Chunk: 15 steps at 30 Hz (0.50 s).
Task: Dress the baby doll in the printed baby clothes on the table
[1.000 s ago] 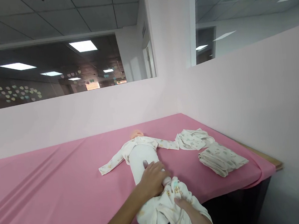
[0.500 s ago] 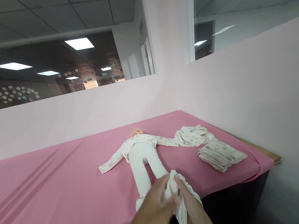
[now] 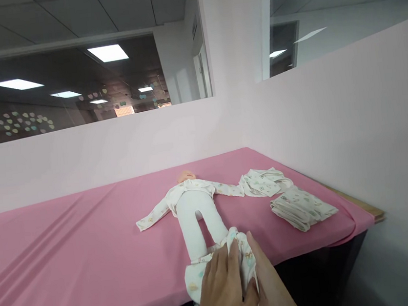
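Note:
A baby doll [image 3: 196, 213] lies on its back on the pink-covered table, head at the far side. It wears a white printed top [image 3: 182, 192] with its sleeves spread out. White printed pants [image 3: 196, 276] are bunched around its lower legs at the near edge. My left hand [image 3: 221, 288] lies over the pants, fingers together and pressing on the cloth at the doll's leg on the right. Against the right side of the same bunch, my right hand [image 3: 272, 285] grips the fabric. The doll's feet are hidden by cloth and hands.
A crumpled printed white garment [image 3: 264, 182] and a folded printed cloth [image 3: 302, 208] lie to the right on the pink sheet [image 3: 91, 264]. Walls [image 3: 237, 119] with windows close off the back and right. The table's near edge passes under my hands.
My left hand has turned over and now lies flatter on the cloth. More of the printed pants shows, spread around both lower legs. The view has shifted slightly.

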Available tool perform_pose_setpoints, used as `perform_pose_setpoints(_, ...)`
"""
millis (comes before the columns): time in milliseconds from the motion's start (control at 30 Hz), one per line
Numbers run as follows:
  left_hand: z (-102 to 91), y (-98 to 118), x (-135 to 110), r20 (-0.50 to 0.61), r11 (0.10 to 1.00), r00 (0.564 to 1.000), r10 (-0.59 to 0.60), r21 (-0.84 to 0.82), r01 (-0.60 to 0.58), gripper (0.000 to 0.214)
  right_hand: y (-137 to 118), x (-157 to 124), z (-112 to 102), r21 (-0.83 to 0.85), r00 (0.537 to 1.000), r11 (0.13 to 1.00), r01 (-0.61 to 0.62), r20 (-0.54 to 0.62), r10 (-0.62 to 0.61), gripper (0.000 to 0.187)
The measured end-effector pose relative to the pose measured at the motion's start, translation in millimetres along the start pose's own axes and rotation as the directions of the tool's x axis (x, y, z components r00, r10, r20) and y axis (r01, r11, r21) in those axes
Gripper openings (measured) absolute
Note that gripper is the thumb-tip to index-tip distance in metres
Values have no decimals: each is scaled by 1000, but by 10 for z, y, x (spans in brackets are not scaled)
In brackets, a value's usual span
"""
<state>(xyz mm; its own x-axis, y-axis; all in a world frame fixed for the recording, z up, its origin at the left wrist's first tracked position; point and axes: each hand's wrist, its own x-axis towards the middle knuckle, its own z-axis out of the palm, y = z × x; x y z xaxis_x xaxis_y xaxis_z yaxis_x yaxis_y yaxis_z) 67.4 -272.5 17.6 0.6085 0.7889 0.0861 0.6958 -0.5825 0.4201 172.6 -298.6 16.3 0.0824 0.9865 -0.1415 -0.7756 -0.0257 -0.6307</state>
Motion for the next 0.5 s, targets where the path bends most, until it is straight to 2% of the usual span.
perform_pose_setpoints(67,145,-39,24,-63,997,998,8,79,-3,72,13,10,-21,2,999,999,-54,-2,54,57)
perform_pose_setpoints(167,285,-56,104,-128,976,992,4,216,24,65,35,49,-65,-25,997,998,-62,-44,61,57)
perform_pose_setpoints(300,263,-49,207,-141,935,990,21,354,30,46,79,116,-102,-39,994,997,-59,-91,56,54)
perform_pose_setpoints(400,197,-82,224,-136,943,991,6,331,40,39,111,145,-87,-41,994,999,0,-105,-4,48)
perform_pose_setpoints(500,155,-128,212,-176,981,984,29,195,6,35,122,150,-57,-74,994,996,51,-89,-57,36)
